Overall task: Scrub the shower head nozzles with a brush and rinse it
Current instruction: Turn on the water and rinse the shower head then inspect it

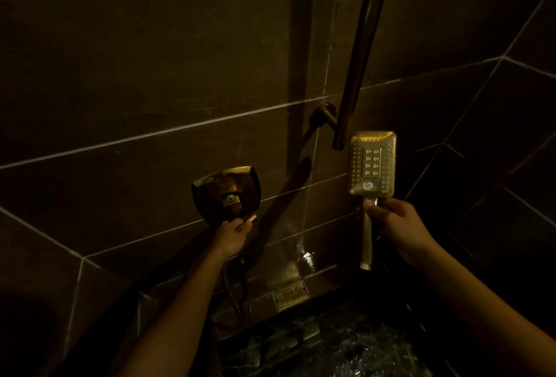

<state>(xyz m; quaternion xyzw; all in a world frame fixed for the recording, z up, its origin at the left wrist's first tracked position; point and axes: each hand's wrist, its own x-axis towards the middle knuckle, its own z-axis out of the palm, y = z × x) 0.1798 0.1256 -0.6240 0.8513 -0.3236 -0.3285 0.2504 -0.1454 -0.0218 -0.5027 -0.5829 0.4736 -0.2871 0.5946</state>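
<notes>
A gold rectangular shower head (372, 163) stands upright, its nozzle face toward me, with rows of small nozzles around a central panel. My right hand (397, 226) is closed around its handle (367, 244) just below the head. My left hand (233, 233) reaches to the gold wall valve plate (226, 193) and its fingers pinch the lever (249, 219) at the plate's lower edge. A thin stream of water (307, 220) falls beside the head and splashes at the base of the wall. No brush is visible.
Dark tiled walls surround me in dim light. A metal slide rail (361, 54) runs up the wall, fixed by a bracket (326, 116). The hose (237, 295) hangs below the valve. A gold drain grate (290, 297) sits at the wet, dark marble floor (331, 346).
</notes>
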